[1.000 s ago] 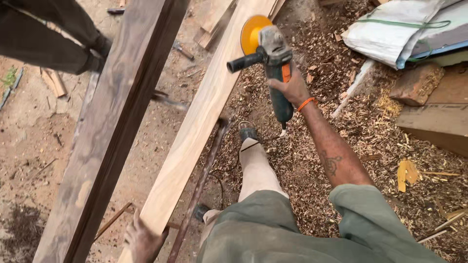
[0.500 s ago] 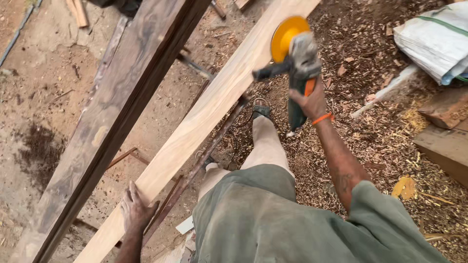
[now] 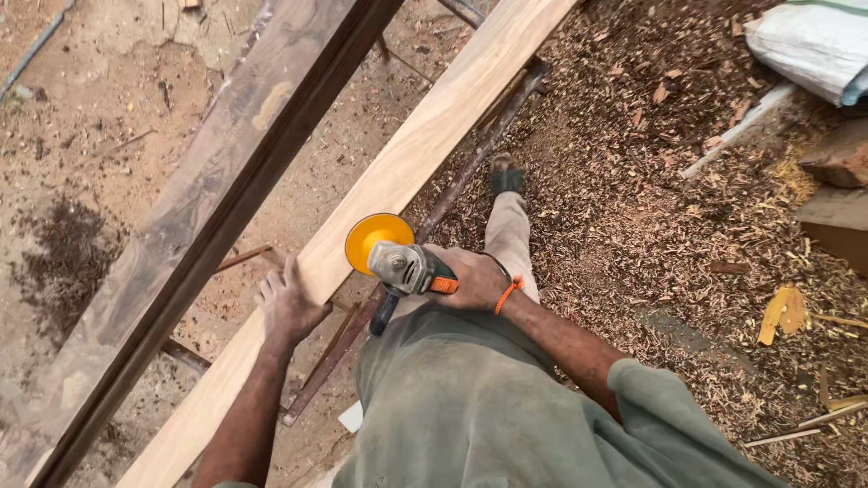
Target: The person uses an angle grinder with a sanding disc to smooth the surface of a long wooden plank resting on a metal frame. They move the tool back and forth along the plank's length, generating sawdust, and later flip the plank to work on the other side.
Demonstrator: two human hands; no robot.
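While the right hand (image 3: 472, 280) grips the grinder (image 3: 404, 267), the left hand (image 3: 289, 305) rests on the pale plank (image 3: 389, 190)

With fingers wrapped tight round the grinder's body, the right hand has drawn the tool back along the plank from far up it half a second ago to just beside the left hand, its yellow disc (image 3: 375, 240) now over the plank's near edge; sanding looks to have reached this stretch. Left hand lies flat, fingers spread, holding nothing, steadying the board. Beyond, a dark beam (image 3: 226, 181) runs alongside, and wood chips (image 3: 633, 181) cover the ground
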